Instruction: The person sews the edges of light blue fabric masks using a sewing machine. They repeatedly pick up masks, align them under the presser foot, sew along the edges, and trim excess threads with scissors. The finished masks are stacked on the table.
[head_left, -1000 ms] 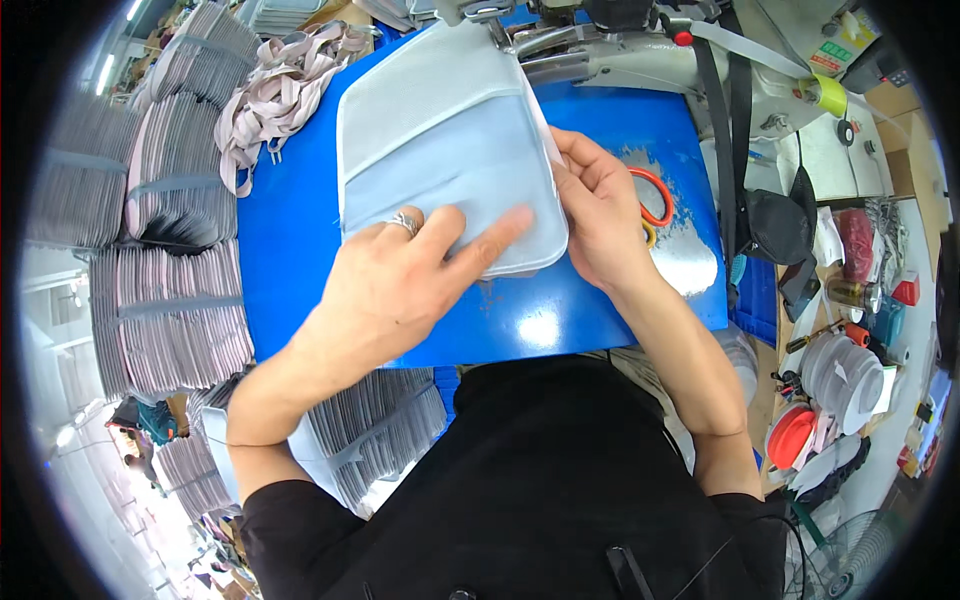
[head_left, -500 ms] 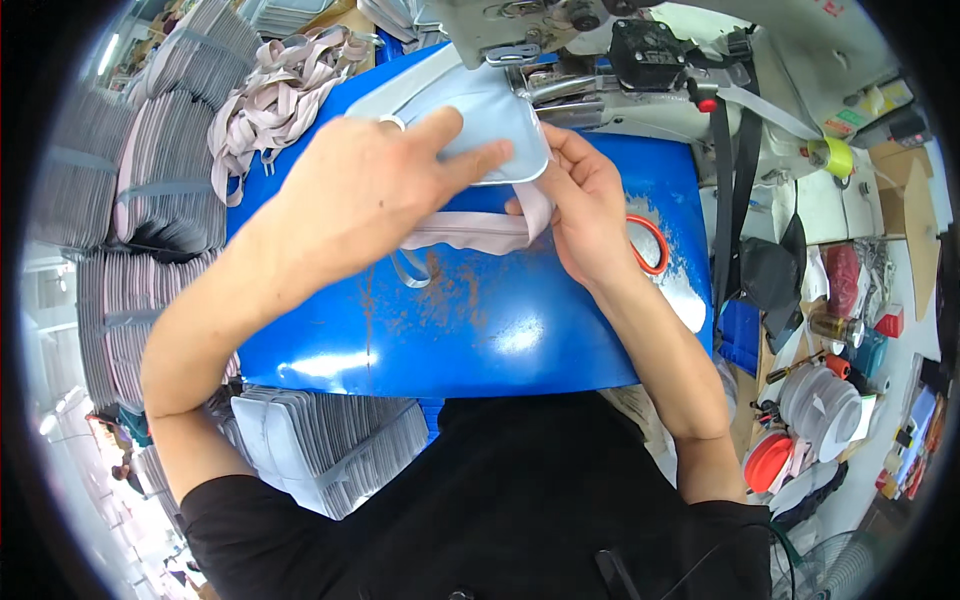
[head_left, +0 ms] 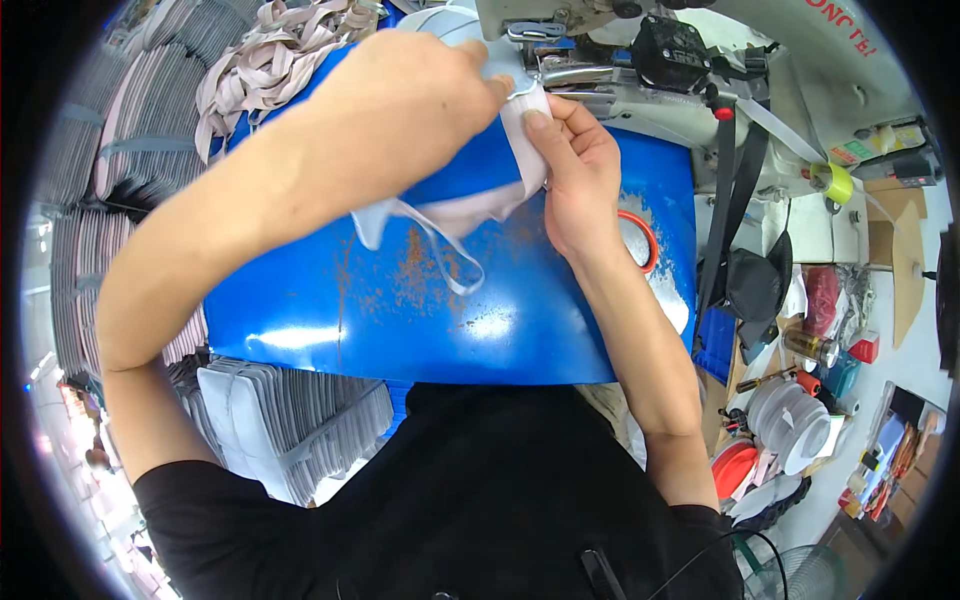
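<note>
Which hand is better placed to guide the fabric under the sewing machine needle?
Probably the right hand: its fingers pinch the fabric piece beside the sewing machine. The left hand covers it from above.

Your left hand [head_left: 410, 95] and right hand [head_left: 580, 175] meet at the far edge of the worktop [head_left: 420, 320], just before the sewing machine [head_left: 620, 60]. The fabric piece [head_left: 470, 210] hangs between them. Strap pile [head_left: 270, 60] far left, stacked pieces [head_left: 290, 420] near left.

Two hands: left hand [head_left: 410, 95], right hand [head_left: 580, 185]. One pale fabric piece [head_left: 470, 205], 12 o'clock. One orange ring [head_left: 640, 240], 2 o'clock. One sewing machine [head_left: 640, 60].
</note>
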`<state>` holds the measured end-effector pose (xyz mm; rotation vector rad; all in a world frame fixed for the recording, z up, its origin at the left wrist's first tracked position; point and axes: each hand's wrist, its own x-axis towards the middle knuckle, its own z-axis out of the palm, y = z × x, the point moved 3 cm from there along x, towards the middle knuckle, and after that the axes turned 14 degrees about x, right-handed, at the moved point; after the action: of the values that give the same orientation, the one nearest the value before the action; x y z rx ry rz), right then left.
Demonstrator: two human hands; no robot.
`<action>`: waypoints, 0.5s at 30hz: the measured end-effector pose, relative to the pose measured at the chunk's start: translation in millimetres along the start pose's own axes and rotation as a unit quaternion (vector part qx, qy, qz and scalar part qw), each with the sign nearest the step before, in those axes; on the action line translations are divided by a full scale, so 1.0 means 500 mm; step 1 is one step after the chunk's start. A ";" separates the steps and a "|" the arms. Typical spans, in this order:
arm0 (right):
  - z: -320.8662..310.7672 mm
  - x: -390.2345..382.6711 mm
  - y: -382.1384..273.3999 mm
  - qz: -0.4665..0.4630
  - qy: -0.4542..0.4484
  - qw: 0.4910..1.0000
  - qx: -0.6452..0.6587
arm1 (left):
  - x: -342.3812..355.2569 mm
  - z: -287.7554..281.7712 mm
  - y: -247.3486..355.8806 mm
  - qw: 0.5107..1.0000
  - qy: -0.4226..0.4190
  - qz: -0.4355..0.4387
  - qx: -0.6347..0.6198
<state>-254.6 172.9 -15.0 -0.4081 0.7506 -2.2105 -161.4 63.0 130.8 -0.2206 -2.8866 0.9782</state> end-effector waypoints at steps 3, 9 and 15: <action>-0.003 -0.007 -0.007 0.010 0.013 1.000 0.000 | 0.017 -0.013 0.052 0.997 -0.013 -0.064 -0.032; -0.008 -0.029 -0.012 0.002 -0.011 1.000 -0.029 | 0.067 -0.009 0.120 0.952 -0.058 -0.243 -0.175; -0.024 -0.139 -0.073 0.021 -0.094 0.982 -0.160 | -0.060 -0.027 0.212 0.917 0.012 -0.270 -0.293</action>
<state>-234.6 249.1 -5.2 -0.7414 1.0037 -1.9804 -118.3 149.7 75.8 0.5053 -2.8646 0.0134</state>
